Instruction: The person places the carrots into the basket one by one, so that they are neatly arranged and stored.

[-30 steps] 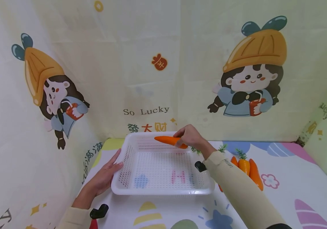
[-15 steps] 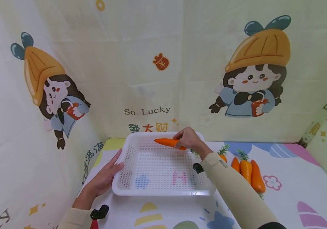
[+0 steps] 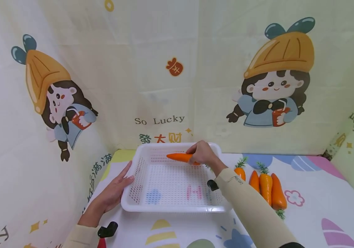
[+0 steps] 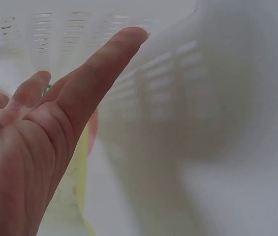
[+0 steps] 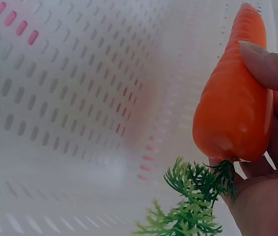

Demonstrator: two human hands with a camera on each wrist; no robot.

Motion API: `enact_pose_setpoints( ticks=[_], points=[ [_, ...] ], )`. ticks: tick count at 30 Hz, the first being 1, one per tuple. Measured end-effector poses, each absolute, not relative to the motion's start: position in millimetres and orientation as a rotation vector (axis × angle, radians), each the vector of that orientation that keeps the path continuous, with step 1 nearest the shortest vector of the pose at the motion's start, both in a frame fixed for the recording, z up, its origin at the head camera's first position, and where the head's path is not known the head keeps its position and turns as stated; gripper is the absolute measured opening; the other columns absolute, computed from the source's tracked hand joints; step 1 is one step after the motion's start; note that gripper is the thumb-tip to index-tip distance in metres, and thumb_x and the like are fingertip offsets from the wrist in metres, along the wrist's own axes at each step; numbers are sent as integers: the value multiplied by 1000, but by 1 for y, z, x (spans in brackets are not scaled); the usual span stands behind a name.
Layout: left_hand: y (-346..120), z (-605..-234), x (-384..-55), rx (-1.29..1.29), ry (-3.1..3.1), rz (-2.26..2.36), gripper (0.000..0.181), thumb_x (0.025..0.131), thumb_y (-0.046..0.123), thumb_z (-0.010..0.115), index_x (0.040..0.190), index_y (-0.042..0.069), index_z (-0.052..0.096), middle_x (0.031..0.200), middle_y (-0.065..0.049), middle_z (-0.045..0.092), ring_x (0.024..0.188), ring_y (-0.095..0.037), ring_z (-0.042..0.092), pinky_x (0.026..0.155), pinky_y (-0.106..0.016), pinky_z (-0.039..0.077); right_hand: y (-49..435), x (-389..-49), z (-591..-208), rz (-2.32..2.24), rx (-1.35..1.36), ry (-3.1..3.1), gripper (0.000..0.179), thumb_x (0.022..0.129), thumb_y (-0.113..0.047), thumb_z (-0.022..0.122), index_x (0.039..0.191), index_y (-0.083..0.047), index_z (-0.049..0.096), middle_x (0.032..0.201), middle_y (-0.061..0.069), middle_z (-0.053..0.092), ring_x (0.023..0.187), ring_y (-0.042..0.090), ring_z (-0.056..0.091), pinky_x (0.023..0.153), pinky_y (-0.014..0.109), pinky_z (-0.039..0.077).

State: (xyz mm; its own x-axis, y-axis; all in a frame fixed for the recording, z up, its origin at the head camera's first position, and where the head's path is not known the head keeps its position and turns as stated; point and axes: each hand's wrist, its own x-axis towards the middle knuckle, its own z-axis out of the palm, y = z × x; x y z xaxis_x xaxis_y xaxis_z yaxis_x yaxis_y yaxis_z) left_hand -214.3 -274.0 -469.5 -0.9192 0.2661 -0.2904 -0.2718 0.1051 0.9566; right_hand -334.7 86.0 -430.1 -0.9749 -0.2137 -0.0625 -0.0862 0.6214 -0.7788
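The right hand (image 3: 204, 154) pinches an orange carrot (image 3: 179, 157) over the far part of a white basket (image 3: 177, 208); the left hand (image 3: 112, 193), fingers extended, touches its left side; the backdrop (image 3: 161, 98) behind reads "So Lucky" above "發大财"

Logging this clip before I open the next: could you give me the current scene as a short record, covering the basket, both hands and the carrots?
basket: white, perforated, on a printed table surface
right hand: holds a carrot
held carrot: orange, green leaves attached, over the basket's far part; contact with basket unclear
left hand: at the basket's left rim
other carrots: at least four, right of the basket
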Motion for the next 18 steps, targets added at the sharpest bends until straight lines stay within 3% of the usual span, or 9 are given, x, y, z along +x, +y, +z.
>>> enact_pose_setpoints(
  ticks=[11, 18],
  points=[
    [-272, -471, -215, -32, 1986, 1893, 71, 106, 39, 58, 158, 63, 15, 171, -7, 32, 138, -35, 58, 105, -51, 57, 81, -331, -441, -1210, -212, 2731, 29, 72, 2, 88, 100, -6, 84, 103, 9, 81, 93, 24, 68, 81, 34, 63],
    [-272, -472, -216, -26, 1999, 1883, 72, 106, 40, 59, 157, 64, 15, 171, -8, 31, 139, -36, 58, 104, -52, 58, 80, -330, -443, -1187, -214, 2715, 28, 73, 1, 88, 100, -6, 84, 100, 8, 81, 91, 23, 67, 75, 31, 62]
  ],
)
